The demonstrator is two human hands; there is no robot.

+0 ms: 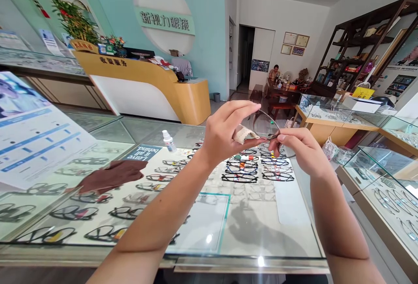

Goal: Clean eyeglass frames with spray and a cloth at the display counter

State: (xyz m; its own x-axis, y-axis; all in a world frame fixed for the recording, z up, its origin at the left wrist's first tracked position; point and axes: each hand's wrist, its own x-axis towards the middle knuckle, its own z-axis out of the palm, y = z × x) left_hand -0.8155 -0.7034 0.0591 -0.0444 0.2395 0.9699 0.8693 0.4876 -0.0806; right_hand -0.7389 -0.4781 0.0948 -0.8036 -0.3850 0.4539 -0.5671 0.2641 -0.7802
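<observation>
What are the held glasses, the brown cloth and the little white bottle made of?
Glasses: thin, dark, perhaps metal or plastic; clear lenses, glass or plastic.

Brown cloth: dull, soft fabric, it seems, because it lies in folds.

Bottle: probably smooth plastic, judging by its solid white body.

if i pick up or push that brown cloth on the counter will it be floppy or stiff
Probably floppy: the brown cloth lies flat with soft creases and uneven edges. It also looks thin, so it should be light to lift. Pushed, it may bunch up or slide, since the glass counter under it looks smooth.
</observation>
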